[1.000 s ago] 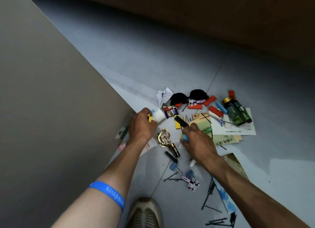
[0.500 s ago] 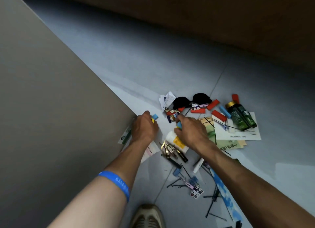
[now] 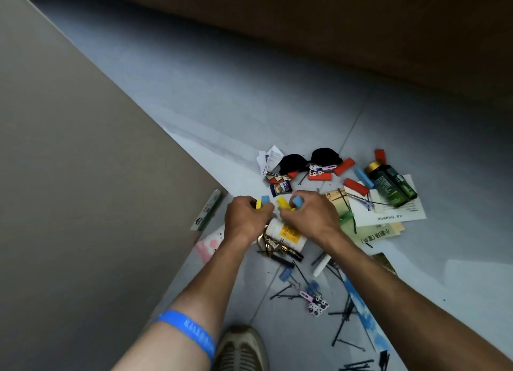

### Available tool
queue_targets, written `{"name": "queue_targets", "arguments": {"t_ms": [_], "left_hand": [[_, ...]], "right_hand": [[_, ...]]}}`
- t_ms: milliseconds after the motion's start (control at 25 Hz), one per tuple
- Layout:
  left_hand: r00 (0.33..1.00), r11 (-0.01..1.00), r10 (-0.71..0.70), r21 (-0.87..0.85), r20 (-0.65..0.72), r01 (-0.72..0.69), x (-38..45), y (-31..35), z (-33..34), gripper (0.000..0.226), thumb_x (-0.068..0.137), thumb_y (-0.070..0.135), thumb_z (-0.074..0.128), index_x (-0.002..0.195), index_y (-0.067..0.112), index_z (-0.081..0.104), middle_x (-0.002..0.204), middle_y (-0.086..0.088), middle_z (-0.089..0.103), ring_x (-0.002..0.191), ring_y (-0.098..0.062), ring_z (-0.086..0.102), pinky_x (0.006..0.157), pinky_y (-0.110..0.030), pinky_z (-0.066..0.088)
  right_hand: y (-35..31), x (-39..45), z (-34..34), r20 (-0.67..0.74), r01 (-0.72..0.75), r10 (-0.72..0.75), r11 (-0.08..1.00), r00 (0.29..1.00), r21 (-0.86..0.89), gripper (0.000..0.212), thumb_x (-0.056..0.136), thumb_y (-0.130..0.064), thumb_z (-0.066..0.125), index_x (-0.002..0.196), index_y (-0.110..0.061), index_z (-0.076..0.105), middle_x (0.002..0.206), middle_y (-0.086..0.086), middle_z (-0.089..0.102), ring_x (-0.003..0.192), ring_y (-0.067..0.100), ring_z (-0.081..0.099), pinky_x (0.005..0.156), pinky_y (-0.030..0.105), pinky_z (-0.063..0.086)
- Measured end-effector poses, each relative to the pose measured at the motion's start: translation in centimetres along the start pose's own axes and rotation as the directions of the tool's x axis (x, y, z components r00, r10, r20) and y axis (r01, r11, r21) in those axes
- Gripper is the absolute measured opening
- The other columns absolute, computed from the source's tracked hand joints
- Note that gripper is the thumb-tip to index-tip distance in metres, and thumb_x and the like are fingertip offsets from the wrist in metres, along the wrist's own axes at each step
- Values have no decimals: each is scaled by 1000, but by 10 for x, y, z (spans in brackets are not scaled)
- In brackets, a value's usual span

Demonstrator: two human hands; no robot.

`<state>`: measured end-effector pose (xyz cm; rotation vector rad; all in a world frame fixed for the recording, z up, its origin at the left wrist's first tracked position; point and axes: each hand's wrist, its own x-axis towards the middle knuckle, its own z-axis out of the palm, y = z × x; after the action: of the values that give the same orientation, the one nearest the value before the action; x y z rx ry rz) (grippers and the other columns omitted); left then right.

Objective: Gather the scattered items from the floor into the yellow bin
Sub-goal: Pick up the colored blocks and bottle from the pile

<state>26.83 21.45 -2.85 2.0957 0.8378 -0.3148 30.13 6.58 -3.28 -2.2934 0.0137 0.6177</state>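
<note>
Centre of the frame, the left hand [image 3: 245,218] grips small yellow and blue blocks [image 3: 262,201] in curled fingers. Just right, the right hand [image 3: 311,218] pinches a yellow block [image 3: 283,203] and a blue block [image 3: 297,202]. Both hover over a white bottle [image 3: 287,234] on the floor [image 3: 249,115]; red blocks [image 3: 356,186] lie upper right.

Blue wristband [image 3: 191,332] on forearm — shoe [image 3: 241,350] on grey floor [image 3: 249,106].
</note>
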Motion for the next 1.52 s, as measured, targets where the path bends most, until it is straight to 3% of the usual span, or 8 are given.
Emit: {"name": "queue_targets", "arguments": {"t_ms": [120, 240, 400, 680, 960, 1120, 1360, 1520], "left_hand": [[986, 860, -112, -486, 121, 157, -33, 23, -2, 18, 75, 29, 65, 68, 13, 67, 57, -4, 65, 44, -20, 58, 45, -28, 44], [967, 691, 1, -699, 255, 183, -74, 60, 9, 19, 79, 28, 59, 78, 9, 62, 61, -9, 63, 39, -19, 52, 39, -17, 31], [886, 550, 236, -806, 400, 218, -156, 128, 48, 25, 72, 30, 53, 77, 7, 60, 75, -20, 56, 44, -21, 44, 36, -16, 26], [502, 775, 507, -625, 700, 89, -350, 183, 141, 43, 68, 32, 54, 84, -6, 45, 77, -30, 42, 64, -42, 36, 48, -34, 19], [153, 964, 231, -204, 961, -172, -559, 143, 227, 23, 69, 32, 55, 76, 11, 59, 75, -20, 53, 66, -30, 49, 48, -25, 39], [11, 982, 110, -107, 994, -153, -588, 131, 247, 38, 94, 35, 49, 118, 12, 66, 118, -15, 68, 107, -26, 61, 98, -49, 49], [163, 931, 305, -257, 938, -260, -581, 129, 253, 40, 97, 45, 49, 126, 20, 62, 130, 2, 61, 112, -3, 59, 88, -20, 47], [175, 369, 585, -68, 792, -927, -548, 116, 263, 53, 89, 30, 59, 140, 24, 45, 142, 1, 49, 127, -20, 46, 100, -37, 40]], "right_hand": [[2, -29, -31, 204, -246, 137, 559, 969, 791, 18, 73, -33, 72, 74, -17, 63, 62, 5, 60, 49, 16, 50, 44, 22, 39], [-2, -64, -71, 237, -234, 13, 213, 971, 949, 18, 72, -29, 67, 68, -14, 57, 59, 5, 52, 35, 11, 36, 37, 18, 26], [4, -134, -146, -34, 33, 28, 51, 999, 998, 20, 74, -31, 53, 70, -12, 49, 57, 4, 48, 33, 12, 32, 39, 20, 20], [99, -342, -236, -426, 454, 329, -7, 843, 891, 20, 72, -32, 46, 74, -13, 53, 59, 4, 48, 41, 15, 36, 37, 19, 29], [214, -562, -214, -462, 641, 761, 79, 456, 763, 18, 66, -31, 54, 71, -14, 60, 66, 7, 56, 54, 21, 49, 51, 28, 36], [253, -605, -203, -441, 622, 794, 103, 419, 776, 40, 83, -38, 52, 103, -7, 67, 90, 14, 71, 76, 28, 66, 65, 36, 53], [265, -598, -192, -536, 507, 760, 320, 367, 800, 51, 92, -54, 41, 118, -19, 68, 118, -2, 70, 111, 7, 63, 89, 24, 48], [253, -594, -184, -520, -6, 696, 602, 495, 799, 50, 87, -53, 54, 130, -28, 58, 130, -7, 61, 120, 12, 56, 100, 34, 47]]}}
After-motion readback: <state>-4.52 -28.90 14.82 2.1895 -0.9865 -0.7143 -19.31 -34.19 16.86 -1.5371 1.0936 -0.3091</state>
